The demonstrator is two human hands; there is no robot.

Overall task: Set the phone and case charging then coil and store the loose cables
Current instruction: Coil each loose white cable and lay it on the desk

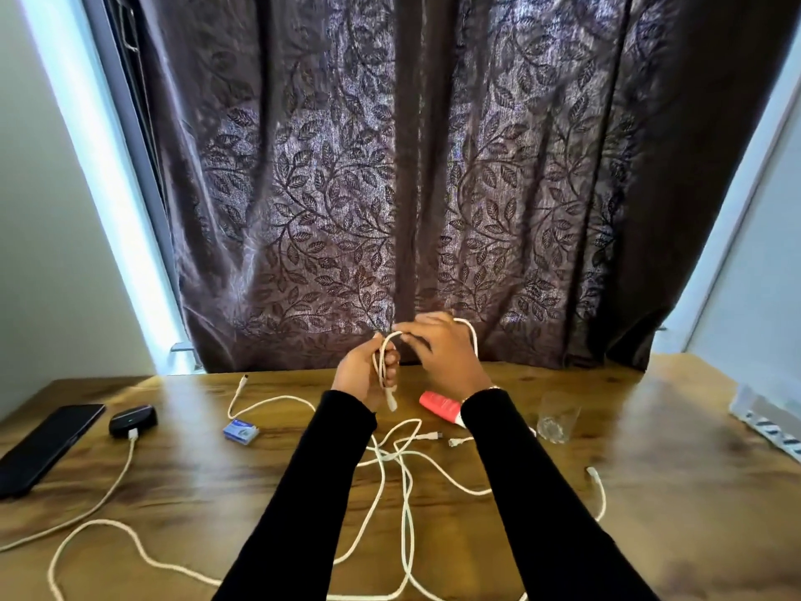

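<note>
Above the wooden table [216, 492], my left hand [362, 375] grips a small bundle of white cable loops [383, 366], with a plug end hanging below my palm. My right hand [442, 353] pinches the same cable and holds a loop of it arched over its back. The black phone [47, 444] lies at the far left. Beside it sits the dark charging case [132, 420] with a white cable [117, 483] plugged in. More loose white cables [403, 492] sprawl tangled across the middle of the table.
A small blue box [241, 430] lies left of my arms. A red tube [440, 405] and a clear glass [557, 422] sit to the right. A striped white object [767, 420] rests at the right edge. A dark patterned curtain [390, 188] hangs behind the table.
</note>
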